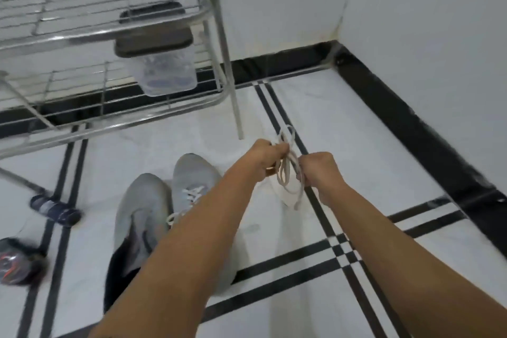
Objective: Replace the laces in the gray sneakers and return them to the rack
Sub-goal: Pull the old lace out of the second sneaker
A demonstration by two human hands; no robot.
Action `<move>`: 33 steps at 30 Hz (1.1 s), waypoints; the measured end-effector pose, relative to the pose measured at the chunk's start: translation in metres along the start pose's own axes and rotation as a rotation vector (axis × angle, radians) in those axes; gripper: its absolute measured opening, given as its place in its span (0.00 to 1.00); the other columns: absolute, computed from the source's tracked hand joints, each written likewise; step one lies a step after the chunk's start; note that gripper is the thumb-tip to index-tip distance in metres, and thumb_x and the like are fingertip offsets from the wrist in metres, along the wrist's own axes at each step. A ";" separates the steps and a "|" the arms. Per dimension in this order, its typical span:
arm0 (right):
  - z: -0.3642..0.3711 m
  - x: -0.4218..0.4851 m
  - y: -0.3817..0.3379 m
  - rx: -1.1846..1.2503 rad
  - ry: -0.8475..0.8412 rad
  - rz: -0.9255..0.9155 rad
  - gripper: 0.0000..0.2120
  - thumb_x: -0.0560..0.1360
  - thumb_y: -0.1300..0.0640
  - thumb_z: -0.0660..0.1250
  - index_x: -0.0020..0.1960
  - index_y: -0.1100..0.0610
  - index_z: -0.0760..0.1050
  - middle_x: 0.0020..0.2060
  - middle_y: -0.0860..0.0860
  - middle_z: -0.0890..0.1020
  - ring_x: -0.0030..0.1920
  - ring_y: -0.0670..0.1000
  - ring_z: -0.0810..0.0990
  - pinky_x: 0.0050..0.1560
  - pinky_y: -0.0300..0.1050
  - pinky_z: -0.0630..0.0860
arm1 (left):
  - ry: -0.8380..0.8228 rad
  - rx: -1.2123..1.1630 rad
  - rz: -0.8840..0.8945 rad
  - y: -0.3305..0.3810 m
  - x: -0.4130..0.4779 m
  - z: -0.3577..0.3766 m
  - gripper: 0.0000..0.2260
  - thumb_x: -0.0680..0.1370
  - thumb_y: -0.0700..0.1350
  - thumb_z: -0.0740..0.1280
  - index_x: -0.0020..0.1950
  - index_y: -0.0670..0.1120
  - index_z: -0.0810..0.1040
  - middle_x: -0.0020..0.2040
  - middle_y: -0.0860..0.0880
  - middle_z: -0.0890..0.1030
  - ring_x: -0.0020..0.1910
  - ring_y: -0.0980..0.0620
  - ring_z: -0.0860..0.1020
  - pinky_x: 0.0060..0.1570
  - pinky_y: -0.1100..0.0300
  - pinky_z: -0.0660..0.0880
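Gray sneakers (167, 200) side by side on glossy tiled floor (384, 132), long axes running away, rounded toes toward chrome wire rack (109, 35). Matte fabric uppers. Left hand (263, 156) and right hand (318, 173) both clenched around looped bundle of flat white laces (288, 170), just right of the shoes.

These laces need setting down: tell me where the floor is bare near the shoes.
Widest bare white tile: between the double black stripes and the black skirting. Smaller patch: between the chrome wire rack and the gray sneakers. Crowded left of the sneakers: a dark cylinder and a dark round object.
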State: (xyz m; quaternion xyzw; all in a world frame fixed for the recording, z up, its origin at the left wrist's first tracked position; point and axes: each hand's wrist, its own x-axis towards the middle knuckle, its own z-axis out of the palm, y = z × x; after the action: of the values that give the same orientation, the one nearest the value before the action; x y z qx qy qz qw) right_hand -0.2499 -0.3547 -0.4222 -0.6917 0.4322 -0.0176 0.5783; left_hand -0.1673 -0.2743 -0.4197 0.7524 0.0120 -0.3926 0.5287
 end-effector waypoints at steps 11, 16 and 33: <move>0.016 -0.013 0.038 -0.323 -0.047 -0.193 0.11 0.77 0.61 0.58 0.57 0.59 0.76 0.49 0.51 0.79 0.50 0.54 0.78 0.42 0.37 0.67 | 0.030 -0.001 0.005 -0.054 0.002 0.005 0.11 0.77 0.40 0.66 0.59 0.44 0.75 0.58 0.45 0.77 0.57 0.47 0.75 0.56 0.54 0.72; 0.061 -0.038 0.018 -0.282 -0.295 -0.306 0.17 0.75 0.59 0.65 0.64 0.57 0.74 0.60 0.51 0.78 0.59 0.49 0.76 0.54 0.36 0.68 | 0.354 -0.105 0.328 -0.076 -0.054 -0.058 0.10 0.77 0.37 0.64 0.56 0.44 0.78 0.52 0.47 0.81 0.53 0.53 0.78 0.52 0.64 0.73; 0.114 -0.037 -0.003 0.241 -0.511 -0.121 0.10 0.78 0.63 0.61 0.37 0.59 0.71 0.38 0.57 0.82 0.42 0.54 0.81 0.46 0.43 0.75 | 0.516 0.073 0.287 -0.170 -0.078 -0.095 0.11 0.74 0.38 0.69 0.57 0.43 0.78 0.52 0.47 0.81 0.51 0.53 0.80 0.55 0.62 0.75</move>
State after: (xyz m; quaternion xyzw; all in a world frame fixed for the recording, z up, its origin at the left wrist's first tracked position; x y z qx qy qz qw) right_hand -0.2111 -0.2423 -0.4398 -0.6247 0.2254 0.0715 0.7442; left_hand -0.2401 -0.0922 -0.4935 0.8399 0.0257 -0.1099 0.5310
